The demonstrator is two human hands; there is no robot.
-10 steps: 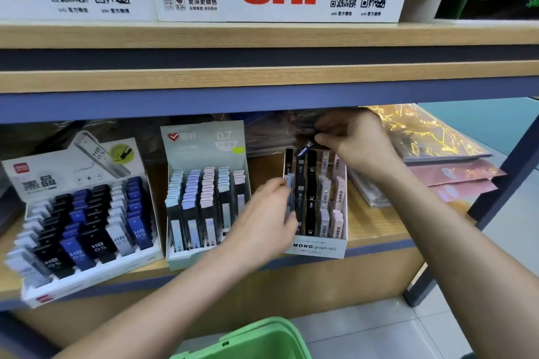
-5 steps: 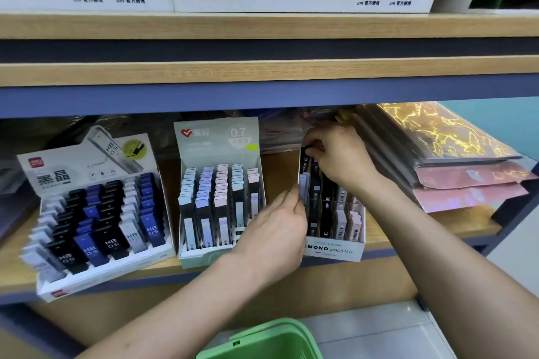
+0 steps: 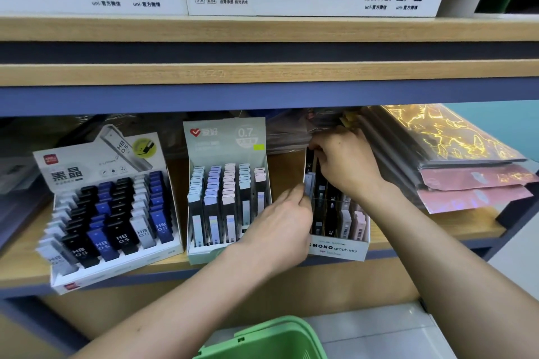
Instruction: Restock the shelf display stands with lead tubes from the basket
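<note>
Right now we've got both hands at the MONO stand (image 3: pixel 338 248) on the lower shelf (image 3: pixel 437 237); left hand (image 3: pixel 280 224) is curled w/ fingertips pinching a pale lead tube (image 3: pixel 309 183) at the stand's left column; right hand (image 3: pixel 345 165) is curled over the back rows, what it pinches we can't tell, hidden by the knuckles. Basket (image 3: pixel 262 338) sits below, well apart, contents not visible.

Risks as we judge them: the stand is light card, so a push from either hand could skid it back or tip it; a tube seated crooked could jam its slot or knock neighbours over; the right wrist is just beside the stacked folders (image 3: pixel 455 160), a nudge might slide them; the 0.7 stand (image 3: pixel 227 183) is close by the left forearm, easy to bump.
</note>
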